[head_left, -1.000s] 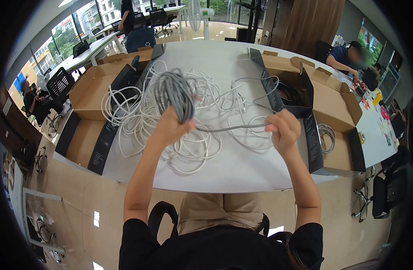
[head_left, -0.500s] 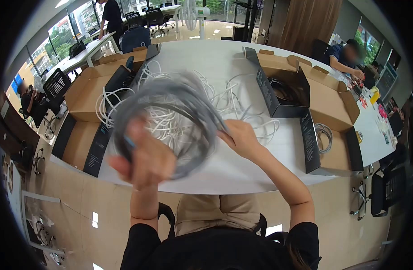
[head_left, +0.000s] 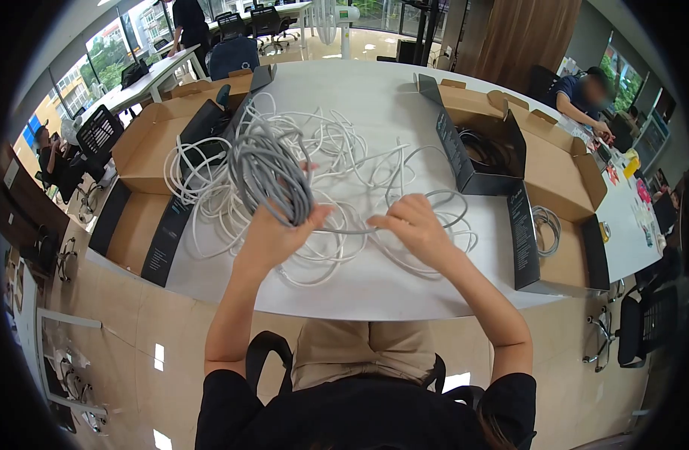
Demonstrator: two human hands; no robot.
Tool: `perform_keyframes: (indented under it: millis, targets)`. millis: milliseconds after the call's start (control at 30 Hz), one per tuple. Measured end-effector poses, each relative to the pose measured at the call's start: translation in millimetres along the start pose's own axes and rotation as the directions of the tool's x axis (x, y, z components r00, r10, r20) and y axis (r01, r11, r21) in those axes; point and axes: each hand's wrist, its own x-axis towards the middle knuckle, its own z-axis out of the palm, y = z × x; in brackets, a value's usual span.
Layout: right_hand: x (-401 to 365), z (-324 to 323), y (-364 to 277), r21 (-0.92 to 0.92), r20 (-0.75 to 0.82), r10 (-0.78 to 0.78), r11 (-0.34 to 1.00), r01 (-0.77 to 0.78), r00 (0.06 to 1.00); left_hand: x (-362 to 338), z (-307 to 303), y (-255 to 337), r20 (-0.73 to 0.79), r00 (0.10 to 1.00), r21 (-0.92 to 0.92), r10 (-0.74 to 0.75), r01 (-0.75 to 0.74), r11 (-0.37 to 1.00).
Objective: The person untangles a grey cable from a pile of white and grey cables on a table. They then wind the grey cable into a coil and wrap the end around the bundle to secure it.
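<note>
My left hand [head_left: 273, 234] grips a thick coil of grey cable [head_left: 271, 171], held upright above the white table [head_left: 374, 281]. A single grey strand runs from the coil to my right hand [head_left: 412, 223], which pinches it just to the right. Under both hands lies a loose tangle of white cables [head_left: 325, 169] spread over the table.
An open cardboard box [head_left: 158, 139] stands at the left and another [head_left: 562, 180] at the right, with black inner boxes; one [head_left: 483, 154] holds dark cables. A coiled cable [head_left: 543, 225] lies in the right box. People sit at desks behind.
The grey coil swung down and toward me, then went back up above the table in my left hand. My right hand moved left, closer to the coil, and the strand between them got shorter.
</note>
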Motion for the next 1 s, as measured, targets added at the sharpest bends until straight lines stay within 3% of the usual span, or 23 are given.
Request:
perform_keyframes:
  millis: [33, 100, 133, 200, 233, 300, 400, 467, 500, 600, 700, 800, 867, 900, 967, 1000]
  targets:
    - [3.3, -2.4, 4.6, -0.013, -0.041, -0.005, 1.0, 0.005, 0.999, -2.6, 1.9, -3.6, 0.011, 0.996, 0.106, 0.085, -0.085, 0.991]
    - [10.4, -3.0, 9.5, -0.023, -0.115, -0.049, 0.999, 0.047, 0.992, -10.4, 5.6, -4.0, 0.115, 0.99, 0.18, 0.081, -0.101, 0.979]
    - [14.1, -3.3, 11.4, -0.029, -0.15, -0.07, 0.997, 0.067, 0.986, -9.5, 5.0, 5.6, 0.259, 0.962, 0.172, -0.082, 0.037, 0.984]
    - [27.4, -6.9, 14.1, 0.012, -0.24, -0.123, 0.992, 0.129, 0.963, -7.0, 1.2, 30.7, 0.518, 0.771, 0.214, -0.371, 0.303, 0.929]
    - [35.1, -8.0, 15.5, 0.029, -0.287, -0.148, 0.986, 0.163, 0.946, -9.9, 2.9, 23.6, 0.55, 0.802, 0.089, -0.231, 0.218, 0.972]
    - [49.4, -7.1, 17.8, -0.001, -0.323, -0.191, 0.98, 0.201, 0.927, -15.7, 6.1, 19.0, 0.6, 0.783, -0.137, -0.164, 0.302, 0.943]
    - [60.8, 4.2, 22.7, 0.01, -0.33, -0.16, 0.985, 0.173, 0.93, -21.8, -0.7, 18.7, 0.631, 0.775, -0.484, -0.039, 0.432, 0.761]
    - [66.8, 7.7, 21.8, 0.028, -0.339, -0.129, 0.989, 0.147, 0.932, -23.3, -4.7, 11.6, 0.598, 0.799, -0.694, 0.061, 0.479, 0.537]
    - [71.6, 5.0, 19.2, 0.032, -0.354, -0.125, 0.989, 0.146, 0.927, -20.8, -1.8, 7.3, 0.481, 0.853, -0.845, 0.201, 0.391, 0.364]
    - [74.3, 7.6, 29.0, -0.019, -0.378, -0.058, 0.998, 0.055, 0.924, -6.8, -13.5, 8.2, 0.357, 0.788, -0.907, 0.501, 0.421, -0.017]
    - [73.1, 23.5, 42.5, -0.09, -0.303, -0.028, 0.996, 0.001, 0.953, 4.2, -28.4, 20.9, 0.19, 0.747, -0.878, 0.637, 0.42, -0.23]
    - [66.9, 49.4, 46.7, -0.157, -0.204, -0.004, 0.987, -0.029, 0.979, 12.5, -33.1, 34.2, -0.048, 0.752, -0.72, 0.657, 0.43, -0.545]
    - [65.1, 58.6, 39.7, -0.107, -0.108, 0.011, 0.994, -0.023, 0.994, 14.8, -36.0, 52.0, -0.202, 0.877, -0.762, 0.436, 0.138, -0.632]
    - [65.9, 58.8, 35.2, -0.037, -0.036, 0.0, 0.999, -0.001, 0.999, 15.6, -36.2, 56.4, -0.289, 0.904, -0.764, 0.315, -0.019, -0.646]
    - [69.5, 56.6, 28.6, 0.081, 0.068, -0.001, 0.997, -0.005, 0.998, 19.5, -38.0, 50.8, -0.339, 0.89, -0.933, 0.305, -0.275, -0.233]
    - [70.2, 55.1, 29.5, 0.083, 0.071, 0.017, 0.996, -0.023, 0.997, 22.3, -39.5, 48.7, -0.358, 0.88, -0.926, 0.312, -0.378, 0.005]
